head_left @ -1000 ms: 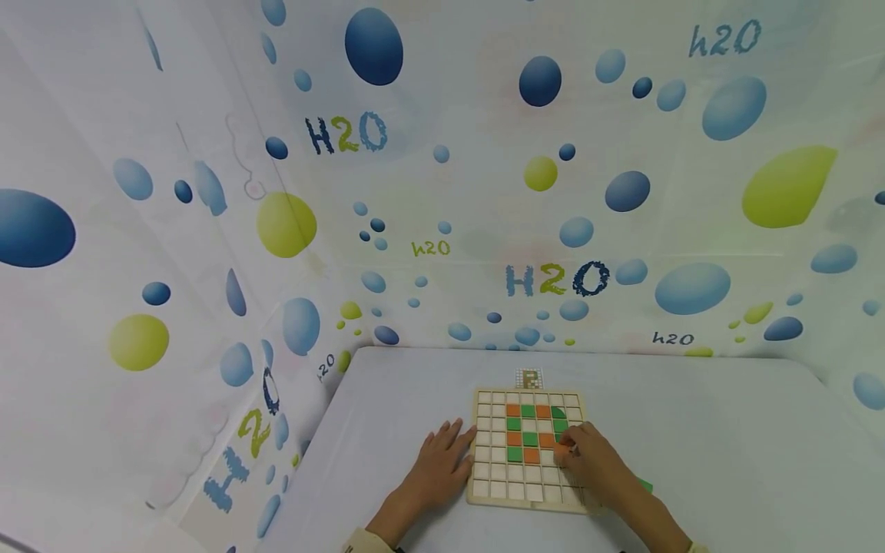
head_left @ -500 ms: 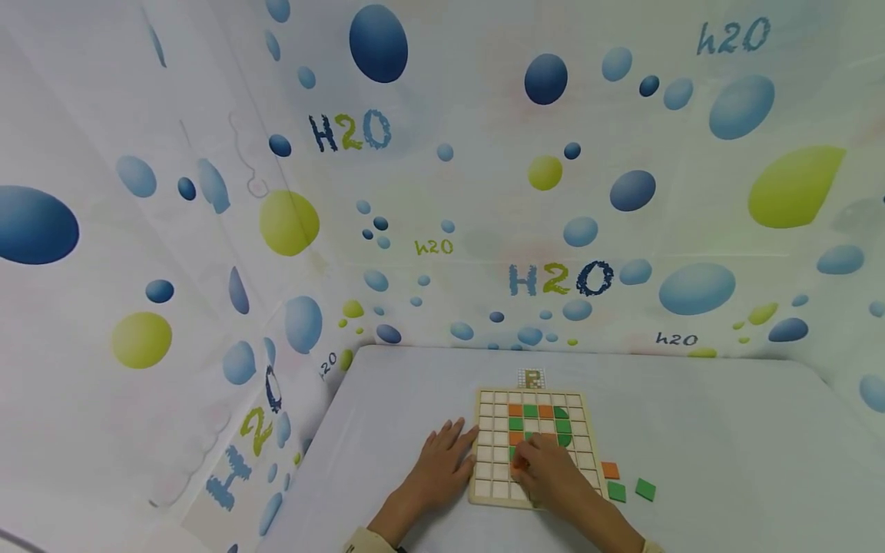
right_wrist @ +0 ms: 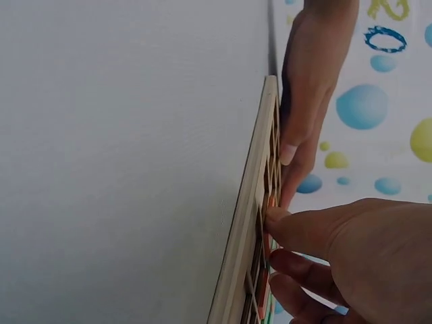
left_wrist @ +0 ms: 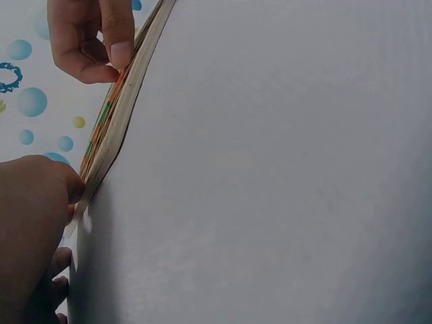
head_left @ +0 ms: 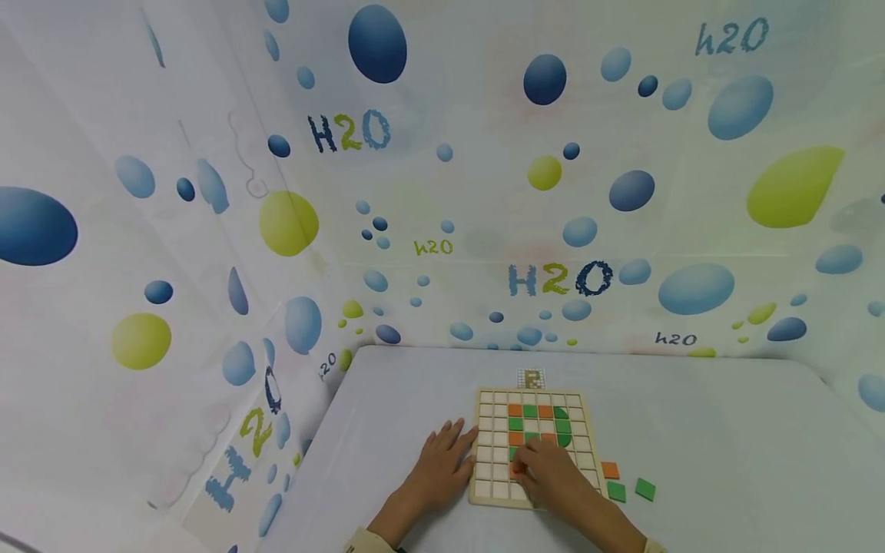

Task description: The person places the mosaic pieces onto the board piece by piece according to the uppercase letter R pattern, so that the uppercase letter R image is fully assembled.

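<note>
A square wooden grid board (head_left: 491, 475) lies on the white table, with orange and green tiles filling part of its cells. My right hand (head_left: 549, 476) is over its lower middle, thumb and fingers pinching an orange tile (head_left: 513, 470) at a cell left of centre. In the right wrist view the thumb (right_wrist: 287, 226) meets the orange edge of this tile. The hand hides several cells. My left hand (head_left: 442, 470) lies with fingers spread, its fingertips against the board's left edge.
Right of the board lie a loose orange tile (head_left: 610, 470), one green tile (head_left: 617, 491) and another green tile (head_left: 646, 489). A small pattern card (head_left: 531, 378) is behind the board. A bubble-printed curtain (head_left: 484, 192) rises along the table's back and left.
My right hand has moved left across the board with an orange tile, uncovering a rounded green tile and the loose tiles at the right. The left hand has stayed in place.
</note>
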Demonstrator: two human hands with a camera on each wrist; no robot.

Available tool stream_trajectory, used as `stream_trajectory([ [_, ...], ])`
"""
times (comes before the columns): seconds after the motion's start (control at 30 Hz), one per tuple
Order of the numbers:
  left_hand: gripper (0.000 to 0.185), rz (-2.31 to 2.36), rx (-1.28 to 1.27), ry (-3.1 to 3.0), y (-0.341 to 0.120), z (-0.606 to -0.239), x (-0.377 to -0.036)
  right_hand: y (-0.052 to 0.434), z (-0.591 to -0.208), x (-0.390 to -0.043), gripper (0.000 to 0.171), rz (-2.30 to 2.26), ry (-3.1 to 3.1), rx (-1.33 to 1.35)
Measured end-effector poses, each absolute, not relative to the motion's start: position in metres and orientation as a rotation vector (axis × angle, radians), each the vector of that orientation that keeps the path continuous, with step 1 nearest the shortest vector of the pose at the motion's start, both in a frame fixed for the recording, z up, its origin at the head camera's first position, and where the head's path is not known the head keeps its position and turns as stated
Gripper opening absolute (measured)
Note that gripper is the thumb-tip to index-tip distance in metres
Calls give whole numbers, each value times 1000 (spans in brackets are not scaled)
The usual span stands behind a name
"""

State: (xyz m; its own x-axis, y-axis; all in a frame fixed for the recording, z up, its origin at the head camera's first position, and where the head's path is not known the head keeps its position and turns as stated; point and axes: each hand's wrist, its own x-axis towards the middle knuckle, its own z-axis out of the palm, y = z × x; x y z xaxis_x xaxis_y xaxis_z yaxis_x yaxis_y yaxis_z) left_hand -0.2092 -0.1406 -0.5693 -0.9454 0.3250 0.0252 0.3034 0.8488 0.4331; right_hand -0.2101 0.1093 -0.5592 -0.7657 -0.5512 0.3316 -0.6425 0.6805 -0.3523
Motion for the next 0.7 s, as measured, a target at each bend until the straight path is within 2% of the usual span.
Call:
stream_trajectory([
  [0.5, 52, 662, 511, 2987, -140, -568, -208, 113, -562, -206, 17, 648, -2658, 949],
  [0.7, 52, 656, 510, 2984, -140, -566, -208, 141, -557, -194, 20, 727, -2702, 872],
])
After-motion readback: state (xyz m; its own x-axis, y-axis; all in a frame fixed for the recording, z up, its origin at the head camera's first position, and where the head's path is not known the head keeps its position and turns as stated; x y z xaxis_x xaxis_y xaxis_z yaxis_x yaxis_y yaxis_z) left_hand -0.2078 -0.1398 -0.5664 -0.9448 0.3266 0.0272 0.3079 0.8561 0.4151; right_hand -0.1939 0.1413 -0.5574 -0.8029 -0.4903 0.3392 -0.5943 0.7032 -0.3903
